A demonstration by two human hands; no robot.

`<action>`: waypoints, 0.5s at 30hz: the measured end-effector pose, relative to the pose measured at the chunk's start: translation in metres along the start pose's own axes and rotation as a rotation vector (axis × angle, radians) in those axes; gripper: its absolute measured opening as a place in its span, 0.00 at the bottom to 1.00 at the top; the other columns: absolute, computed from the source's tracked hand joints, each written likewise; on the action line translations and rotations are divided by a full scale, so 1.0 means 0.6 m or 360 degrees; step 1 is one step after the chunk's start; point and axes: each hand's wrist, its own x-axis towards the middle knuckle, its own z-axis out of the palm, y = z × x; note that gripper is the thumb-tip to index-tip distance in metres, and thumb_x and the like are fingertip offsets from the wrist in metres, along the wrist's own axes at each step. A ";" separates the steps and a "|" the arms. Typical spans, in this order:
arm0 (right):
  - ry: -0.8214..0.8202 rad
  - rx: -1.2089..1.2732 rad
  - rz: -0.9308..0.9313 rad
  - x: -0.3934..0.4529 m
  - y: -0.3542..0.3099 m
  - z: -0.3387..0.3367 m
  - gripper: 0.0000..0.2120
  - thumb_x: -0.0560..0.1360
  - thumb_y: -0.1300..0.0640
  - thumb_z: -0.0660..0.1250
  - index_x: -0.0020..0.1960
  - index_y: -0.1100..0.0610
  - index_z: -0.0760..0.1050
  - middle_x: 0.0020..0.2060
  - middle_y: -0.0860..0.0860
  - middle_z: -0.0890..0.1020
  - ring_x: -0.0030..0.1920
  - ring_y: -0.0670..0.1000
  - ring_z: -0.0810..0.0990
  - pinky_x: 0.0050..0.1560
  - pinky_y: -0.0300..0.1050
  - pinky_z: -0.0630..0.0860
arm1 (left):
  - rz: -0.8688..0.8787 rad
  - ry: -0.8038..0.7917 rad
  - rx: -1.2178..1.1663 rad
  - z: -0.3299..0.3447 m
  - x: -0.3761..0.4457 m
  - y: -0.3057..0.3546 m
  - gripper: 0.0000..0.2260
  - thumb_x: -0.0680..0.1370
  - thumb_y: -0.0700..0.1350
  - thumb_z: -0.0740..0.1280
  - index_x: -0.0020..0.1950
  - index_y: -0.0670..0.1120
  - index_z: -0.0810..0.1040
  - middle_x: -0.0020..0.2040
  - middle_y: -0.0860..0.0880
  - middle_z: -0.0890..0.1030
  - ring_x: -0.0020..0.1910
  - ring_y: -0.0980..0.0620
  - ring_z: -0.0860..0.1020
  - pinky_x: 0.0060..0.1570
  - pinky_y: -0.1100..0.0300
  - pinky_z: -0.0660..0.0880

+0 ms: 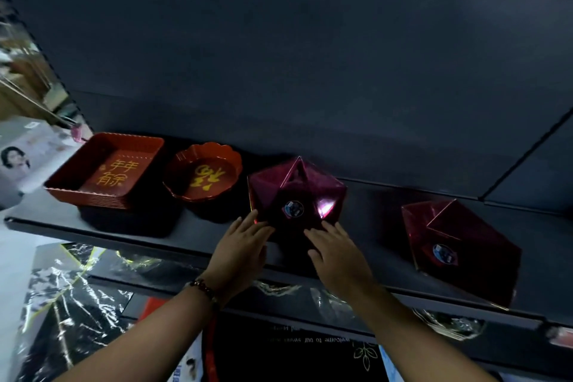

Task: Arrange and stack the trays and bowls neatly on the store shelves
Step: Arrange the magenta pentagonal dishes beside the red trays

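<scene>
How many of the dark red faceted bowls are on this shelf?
2. One faceted bowl sits mid-shelf at the fingertips of both hands; the other stands apart to the right. Nested ones underneath would be hidden.

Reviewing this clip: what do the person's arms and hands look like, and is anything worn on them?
Both forearms are bare, with no sleeves or gloves in view. The left hand has a beaded bracelet of dark reddish and pale beads around its wrist. The right hand and its wrist carry no jewellery or watch that I can see.
</scene>
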 end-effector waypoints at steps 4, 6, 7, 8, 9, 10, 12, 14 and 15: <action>-0.0081 -0.0047 0.0135 -0.010 -0.007 -0.001 0.29 0.79 0.50 0.58 0.77 0.52 0.52 0.76 0.49 0.56 0.76 0.49 0.46 0.74 0.44 0.41 | -0.0036 -0.0213 0.0273 -0.001 0.002 0.018 0.26 0.73 0.50 0.68 0.69 0.43 0.72 0.68 0.44 0.75 0.71 0.41 0.67 0.68 0.41 0.63; -0.0062 -0.0033 0.0183 -0.025 -0.008 -0.006 0.32 0.79 0.49 0.59 0.77 0.52 0.48 0.77 0.49 0.51 0.76 0.50 0.42 0.74 0.45 0.40 | -0.0016 -0.0207 0.0294 -0.003 0.008 0.035 0.27 0.74 0.52 0.66 0.71 0.43 0.70 0.69 0.42 0.73 0.71 0.39 0.66 0.68 0.40 0.63; -0.0038 -0.0014 0.0216 -0.036 -0.005 -0.010 0.32 0.79 0.48 0.59 0.77 0.51 0.47 0.77 0.50 0.50 0.76 0.50 0.42 0.73 0.44 0.39 | 0.0020 -0.0194 0.0288 -0.005 0.012 0.049 0.27 0.74 0.53 0.65 0.71 0.43 0.70 0.69 0.42 0.73 0.71 0.39 0.67 0.67 0.40 0.64; -0.0015 0.0003 0.0253 -0.047 0.000 -0.015 0.33 0.79 0.49 0.59 0.77 0.51 0.46 0.77 0.50 0.48 0.76 0.50 0.41 0.73 0.44 0.38 | 0.0065 -0.0172 0.0266 -0.005 0.018 0.066 0.27 0.74 0.53 0.63 0.71 0.43 0.70 0.69 0.42 0.73 0.70 0.39 0.68 0.66 0.41 0.65; 0.0006 0.0000 0.0291 -0.060 0.010 -0.020 0.33 0.79 0.49 0.59 0.78 0.52 0.46 0.77 0.50 0.48 0.76 0.50 0.41 0.73 0.43 0.38 | 0.0111 -0.0154 0.0225 -0.005 0.024 0.085 0.27 0.74 0.54 0.61 0.71 0.43 0.71 0.69 0.41 0.73 0.70 0.39 0.69 0.66 0.41 0.66; 0.0025 -0.0018 0.0332 -0.074 0.023 -0.026 0.34 0.78 0.49 0.59 0.78 0.52 0.45 0.77 0.50 0.47 0.76 0.51 0.41 0.73 0.43 0.37 | 0.0165 -0.0136 0.0180 -0.003 0.031 0.106 0.27 0.75 0.55 0.58 0.71 0.43 0.70 0.70 0.41 0.72 0.70 0.39 0.68 0.67 0.41 0.65; 0.0049 -0.0063 0.0444 -0.104 0.055 -0.040 0.34 0.78 0.50 0.59 0.78 0.52 0.45 0.77 0.51 0.48 0.76 0.51 0.42 0.73 0.44 0.37 | 0.0268 -0.0149 0.0122 0.007 0.045 0.153 0.27 0.78 0.55 0.57 0.75 0.44 0.64 0.74 0.41 0.66 0.74 0.40 0.61 0.72 0.42 0.58; 0.0056 -0.0102 0.0565 -0.139 0.093 -0.056 0.34 0.78 0.50 0.59 0.78 0.52 0.45 0.77 0.52 0.48 0.77 0.52 0.42 0.73 0.45 0.38 | 0.0348 -0.0217 0.0098 0.021 0.059 0.199 0.28 0.80 0.55 0.57 0.78 0.46 0.57 0.78 0.43 0.58 0.77 0.42 0.53 0.74 0.45 0.48; 0.0054 -0.0135 0.0617 -0.157 0.112 -0.064 0.34 0.78 0.51 0.58 0.78 0.53 0.44 0.77 0.52 0.48 0.77 0.53 0.43 0.73 0.46 0.38 | 0.0388 -0.0234 0.0096 0.026 0.067 0.221 0.28 0.81 0.55 0.56 0.78 0.46 0.55 0.78 0.44 0.56 0.77 0.43 0.50 0.74 0.46 0.45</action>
